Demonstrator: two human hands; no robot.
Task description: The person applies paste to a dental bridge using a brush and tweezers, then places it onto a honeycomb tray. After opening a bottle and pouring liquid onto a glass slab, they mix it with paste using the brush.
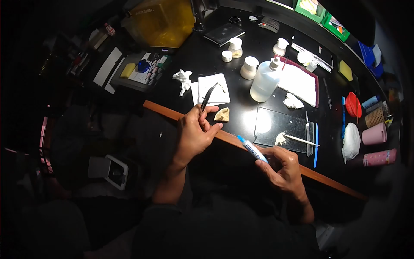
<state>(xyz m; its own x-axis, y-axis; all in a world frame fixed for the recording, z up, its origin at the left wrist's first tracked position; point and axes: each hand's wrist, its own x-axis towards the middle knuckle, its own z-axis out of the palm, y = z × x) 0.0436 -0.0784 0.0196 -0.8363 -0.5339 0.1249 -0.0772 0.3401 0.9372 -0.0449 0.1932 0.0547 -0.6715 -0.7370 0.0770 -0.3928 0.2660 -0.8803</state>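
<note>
My left hand [196, 133] is closed around black tweezers [208, 96] with a bent tip pointing up and away. The tip overlaps folded white tissue [217, 89], and a small pale bit shows beside it. Right at the thumb and forefinger tips is a tan, fan-shaped honeycomb tray [222, 114] with a darker shape on it. In my right hand [282, 168] is a white and blue tube of firing paste [255, 151], its lettering partly covered by the fingers. The tube's blue tip points up and left, over the table's wooden front edge [230, 139].
A clear pump bottle [264, 84] stands at the middle back beside white-lidded jars [249, 68]. On a glass plate [269, 125] lie pale powder [280, 139] and a pointed white tool [299, 139]. A pink cup [374, 134] and red dish [353, 105] are at right.
</note>
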